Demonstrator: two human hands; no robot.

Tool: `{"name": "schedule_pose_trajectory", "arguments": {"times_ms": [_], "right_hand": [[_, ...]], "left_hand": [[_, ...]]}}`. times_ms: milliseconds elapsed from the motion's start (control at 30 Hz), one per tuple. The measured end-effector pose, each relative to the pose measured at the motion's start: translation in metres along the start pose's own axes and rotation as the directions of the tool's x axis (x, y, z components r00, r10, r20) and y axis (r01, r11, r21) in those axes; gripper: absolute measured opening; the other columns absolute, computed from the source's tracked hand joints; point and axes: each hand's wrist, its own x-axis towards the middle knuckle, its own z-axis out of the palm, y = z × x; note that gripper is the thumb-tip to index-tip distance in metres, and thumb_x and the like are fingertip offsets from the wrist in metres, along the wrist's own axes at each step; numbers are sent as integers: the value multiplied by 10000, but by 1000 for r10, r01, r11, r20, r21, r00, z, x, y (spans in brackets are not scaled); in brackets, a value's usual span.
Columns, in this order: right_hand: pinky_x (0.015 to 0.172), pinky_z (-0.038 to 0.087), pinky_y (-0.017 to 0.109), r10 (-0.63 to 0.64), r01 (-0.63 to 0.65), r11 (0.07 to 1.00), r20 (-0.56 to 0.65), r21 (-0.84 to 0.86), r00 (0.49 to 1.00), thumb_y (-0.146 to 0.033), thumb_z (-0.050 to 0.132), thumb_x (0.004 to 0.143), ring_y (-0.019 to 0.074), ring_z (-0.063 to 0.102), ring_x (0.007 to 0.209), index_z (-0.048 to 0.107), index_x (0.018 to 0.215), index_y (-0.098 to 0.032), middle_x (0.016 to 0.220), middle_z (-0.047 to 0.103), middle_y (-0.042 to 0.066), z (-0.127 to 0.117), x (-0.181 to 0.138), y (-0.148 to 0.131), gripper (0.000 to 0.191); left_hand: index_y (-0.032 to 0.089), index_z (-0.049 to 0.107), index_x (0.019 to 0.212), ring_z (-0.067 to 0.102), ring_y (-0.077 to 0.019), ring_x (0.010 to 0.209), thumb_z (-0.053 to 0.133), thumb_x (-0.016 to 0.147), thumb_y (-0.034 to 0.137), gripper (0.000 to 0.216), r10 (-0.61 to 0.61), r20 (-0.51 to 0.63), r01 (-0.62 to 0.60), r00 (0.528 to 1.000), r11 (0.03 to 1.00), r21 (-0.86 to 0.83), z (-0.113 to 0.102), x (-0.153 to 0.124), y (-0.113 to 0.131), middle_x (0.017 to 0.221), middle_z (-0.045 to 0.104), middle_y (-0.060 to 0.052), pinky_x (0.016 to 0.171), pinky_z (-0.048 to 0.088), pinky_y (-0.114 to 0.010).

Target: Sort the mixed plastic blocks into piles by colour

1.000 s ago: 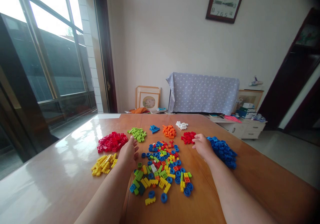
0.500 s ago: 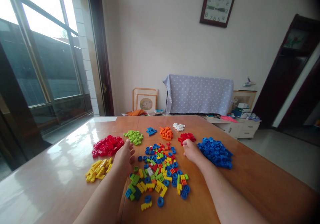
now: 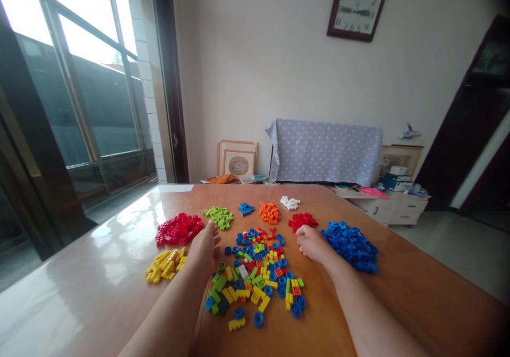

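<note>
A mixed pile of small coloured bricks [image 3: 255,272] lies on the wooden table [image 3: 418,293] between my forearms. My left hand [image 3: 205,244] rests on the table at the pile's left edge, fingers loosely stretched forward, holding nothing that I can see. It sits between the yellow pile [image 3: 165,264] and the large red pile [image 3: 178,228]. My right hand [image 3: 311,241] is at the mixed pile's upper right with its fingers curled under. It is just below the small red pile [image 3: 303,220] and left of the large blue pile [image 3: 350,245]. What its fingers hold, if anything, is hidden.
Sorted heaps line the far side: green [image 3: 219,216], small blue [image 3: 246,208], orange [image 3: 270,212], white [image 3: 290,203]. Beyond the table stand a cloth-covered object [image 3: 324,150], framed pictures [image 3: 237,160] and a low cabinet [image 3: 392,205]. Windows are at the left.
My right hand has drawn back a little from beside the small red pile toward the mixed pile. My left hand has stayed in place. The view shifted slightly.
</note>
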Motion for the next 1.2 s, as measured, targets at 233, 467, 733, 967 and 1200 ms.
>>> {"name": "schedule_pose_trajectory", "arguments": {"times_ms": [233, 467, 733, 967, 1200], "right_hand": [[562, 387, 207, -275, 274, 962, 113, 25, 955, -227, 536, 795, 125, 572, 624, 649, 872, -192, 679, 618, -22, 1, -17, -19, 141], [587, 334, 220, -328, 341, 937, 139, -79, 934, -229, 573, 790, 130, 530, 632, 709, 857, -198, 677, 644, -14, 2, -21, -27, 154], [556, 266, 226, -260, 283, 939, 135, -194, 956, -238, 625, 776, 127, 508, 587, 710, 975, -237, 620, 602, -35, 15, -9, -18, 217], [571, 280, 221, -271, 294, 936, 137, -193, 953, -230, 626, 775, 123, 504, 606, 704, 839, -220, 655, 630, -20, 16, -11, -18, 102], [568, 297, 218, -332, 348, 926, 120, -149, 935, -245, 575, 800, 125, 527, 622, 664, 772, -204, 654, 638, -16, 13, -19, -26, 102]], "left_hand": [[186, 641, 1032, 612, -239, 1087, 656, 758, 574, 476, -1, 62, 1, 998, 1000, 13, 0, -6, 0, 1220, 653, -108, 704, 419, -303], [180, 680, 926, 641, -246, 980, 752, 702, 493, 392, 124, 257, -172, 959, 970, 174, 3, -33, 7, 1065, 693, -112, 752, 434, -322], [168, 676, 764, 506, -141, 610, 756, 692, 398, 254, 161, 468, -361, 869, 852, 379, 17, -55, -1, 664, 601, -13, 557, 357, -241], [167, 716, 783, 540, -169, 615, 707, 672, 244, 135, 237, 345, -378, 908, 821, 428, 9, -35, 0, 708, 657, -49, 558, 375, -257], [219, 724, 691, 561, -199, 639, 719, 612, 160, 99, 328, 448, -543, 832, 644, 538, -9, -17, -11, 658, 645, -42, 600, 380, -265]]}}
